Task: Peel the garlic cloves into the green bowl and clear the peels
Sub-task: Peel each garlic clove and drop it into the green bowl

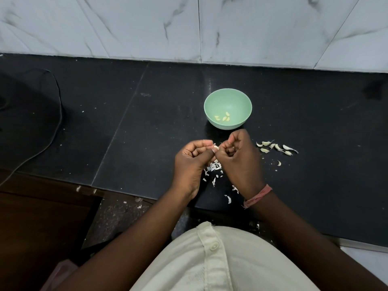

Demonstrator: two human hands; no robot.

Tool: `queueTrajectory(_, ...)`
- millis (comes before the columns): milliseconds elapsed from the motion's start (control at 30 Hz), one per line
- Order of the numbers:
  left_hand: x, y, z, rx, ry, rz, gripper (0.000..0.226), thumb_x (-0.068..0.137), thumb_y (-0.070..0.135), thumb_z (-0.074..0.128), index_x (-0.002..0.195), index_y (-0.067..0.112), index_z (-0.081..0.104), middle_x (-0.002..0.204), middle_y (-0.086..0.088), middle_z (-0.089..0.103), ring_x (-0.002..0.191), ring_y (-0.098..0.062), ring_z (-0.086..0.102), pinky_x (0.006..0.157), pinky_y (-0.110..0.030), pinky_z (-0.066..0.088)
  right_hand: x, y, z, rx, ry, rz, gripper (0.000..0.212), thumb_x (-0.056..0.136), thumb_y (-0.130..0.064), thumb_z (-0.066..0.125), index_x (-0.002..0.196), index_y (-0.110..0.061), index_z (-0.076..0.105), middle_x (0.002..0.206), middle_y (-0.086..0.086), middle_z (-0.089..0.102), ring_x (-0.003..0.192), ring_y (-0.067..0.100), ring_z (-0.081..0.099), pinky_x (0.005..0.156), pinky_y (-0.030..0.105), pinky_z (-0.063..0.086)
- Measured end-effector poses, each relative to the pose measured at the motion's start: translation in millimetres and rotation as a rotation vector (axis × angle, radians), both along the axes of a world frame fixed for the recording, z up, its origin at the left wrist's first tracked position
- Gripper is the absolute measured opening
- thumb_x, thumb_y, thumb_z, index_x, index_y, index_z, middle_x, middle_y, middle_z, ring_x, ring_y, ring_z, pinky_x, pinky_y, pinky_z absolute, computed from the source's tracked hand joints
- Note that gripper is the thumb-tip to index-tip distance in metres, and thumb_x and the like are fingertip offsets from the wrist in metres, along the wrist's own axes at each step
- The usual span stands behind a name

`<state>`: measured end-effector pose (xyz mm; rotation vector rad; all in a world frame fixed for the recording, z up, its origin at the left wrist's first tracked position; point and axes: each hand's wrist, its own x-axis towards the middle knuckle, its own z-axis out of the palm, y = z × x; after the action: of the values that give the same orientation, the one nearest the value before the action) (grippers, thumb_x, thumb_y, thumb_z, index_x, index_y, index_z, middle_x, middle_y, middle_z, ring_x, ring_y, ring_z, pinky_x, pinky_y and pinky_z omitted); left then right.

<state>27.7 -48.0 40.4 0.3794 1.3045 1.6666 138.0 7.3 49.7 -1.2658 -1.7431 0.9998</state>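
Observation:
A green bowl (227,97) stands on the black counter with several peeled cloves (223,118) in its bottom. Just in front of it, my left hand (192,162) and my right hand (239,160) meet over the counter. Both pinch one garlic clove (216,147) between their fingertips; most of it is hidden. Several unpeeled cloves (276,147) lie to the right of my right hand. White peels (214,168) lie scattered on the counter beneath and behind my hands.
The black counter (147,133) ends at a marble-tiled wall (189,28) behind the bowl. A dark cable (52,127) runs along the left side. The counter's front edge is close to my body, with peel bits (138,201) on the ledge below.

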Motion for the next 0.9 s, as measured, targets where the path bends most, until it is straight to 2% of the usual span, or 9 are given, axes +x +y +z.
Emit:
queueTrajectory(133, -1.2, 1.0, 2.3, 0.001, -0.026, -0.01, 0.018, 0.086, -0.008, 0.069, 0.102, 0.001, 0.07, 0.087, -0.01, 0.073, 0.083, -0.017, 0.07, 0.075, -0.025, 0.058, -0.2, 0.8, 4.1, -0.055, 0.05, 0.026, 0.028, 0.078, -0.009, 0.07, 0.09, -0.019, 0.046, 0.066, -0.004, 0.059, 0.056, 0.007, 0.055, 0.06, 0.028, 0.05)
queueTrajectory(233, -1.0, 0.9, 4.5, 0.022, -0.138, -0.034, 0.017, 0.088, -0.008, 0.066, 0.102, 0.002, 0.069, 0.09, -0.012, 0.072, 0.085, -0.019, 0.07, 0.078, -0.027, 0.059, -0.5, 3.1, 7.9, -0.143, 0.146, 0.05, 0.023, 0.082, -0.004, 0.068, 0.095, -0.011, 0.05, 0.071, 0.0, 0.059, 0.057, 0.005, 0.054, 0.06, 0.022, 0.048)
queueTrajectory(400, -6.1, -0.4, 8.9, 0.0, -0.272, -0.115, 0.016, 0.09, -0.004, 0.064, 0.101, 0.007, 0.067, 0.087, -0.01, 0.069, 0.08, -0.018, 0.068, 0.077, -0.031, 0.061, 2.5, 7.2, 4.6, -0.332, 0.336, 0.07, 0.018, 0.087, 0.005, 0.063, 0.094, -0.01, 0.058, 0.078, 0.007, 0.065, 0.061, 0.014, 0.061, 0.063, 0.036, 0.053)
queueTrajectory(467, -6.6, -0.3, 9.6, -0.006, -0.301, -0.139, 0.016, 0.091, -0.004, 0.063, 0.101, 0.007, 0.067, 0.087, -0.01, 0.069, 0.081, -0.019, 0.069, 0.08, -0.035, 0.061, 4.6, 8.3, 3.1, -0.339, 0.32, 0.065, 0.016, 0.087, 0.003, 0.063, 0.093, -0.012, 0.062, 0.081, 0.009, 0.067, 0.062, 0.017, 0.062, 0.063, 0.037, 0.054)
queueTrajectory(567, -6.3, -0.5, 11.1, -0.01, -0.324, -0.144, 0.016, 0.093, -0.005, 0.06, 0.106, 0.005, 0.065, 0.09, -0.014, 0.072, 0.089, -0.024, 0.072, 0.084, -0.038, 0.061, 7.8, 8.6, 5.4, -0.295, 0.275, 0.067, 0.016, 0.088, 0.005, 0.06, 0.094, -0.008, 0.068, 0.085, 0.012, 0.07, 0.064, 0.014, 0.064, 0.06, 0.026, 0.054)
queueTrajectory(633, -5.8, -0.1, 11.2, -0.012, -0.314, -0.111, 0.018, 0.093, -0.006, 0.061, 0.108, 0.003, 0.064, 0.091, -0.015, 0.072, 0.089, -0.025, 0.073, 0.082, -0.034, 0.061, 10.7, 8.9, 5.0, -0.263, 0.233, 0.047, 0.024, 0.088, 0.009, 0.051, 0.087, -0.007, 0.07, 0.079, 0.01, 0.071, 0.064, 0.014, 0.064, 0.059, 0.023, 0.052)
queueTrajectory(700, -5.3, 0.1, 10.2, -0.004, -0.278, -0.072, 0.019, 0.09, -0.008, 0.063, 0.106, 0.002, 0.065, 0.09, -0.013, 0.071, 0.086, -0.022, 0.073, 0.08, -0.029, 0.061, 13.0, 8.5, 2.4, -0.229, 0.185, 0.009, 0.03, 0.084, 0.01, 0.046, 0.076, -0.01, 0.068, 0.066, 0.004, 0.066, 0.056, 0.014, 0.058, 0.055, 0.027, 0.048)
queueTrajectory(800, -4.1, 0.8, 8.1, 0.016, -0.224, -0.036, 0.022, 0.086, -0.012, 0.065, 0.105, 0.0, 0.068, 0.094, -0.013, 0.073, 0.086, -0.019, 0.071, 0.079, -0.024, 0.059, 11.8, 7.0, 0.1, -0.169, 0.093, -0.049, 0.026, 0.085, 0.003, 0.049, 0.072, -0.012, 0.066, 0.058, -0.007, 0.058, 0.047, 0.004, 0.046, 0.048, 0.019, 0.036)
queueTrajectory(900, -3.0, 0.9, 6.6, 0.022, -0.163, -0.01, 0.026, 0.084, -0.013, 0.067, 0.107, 0.0, 0.068, 0.097, -0.014, 0.074, 0.089, -0.019, 0.071, 0.079, -0.025, 0.059, 7.7, 5.6, 2.2, -0.14, 0.09, -0.03, 0.015, 0.093, -0.014, 0.06, 0.081, -0.015, 0.068, 0.068, -0.007, 0.065, 0.06, 0.002, 0.057, 0.058, 0.019, 0.044)
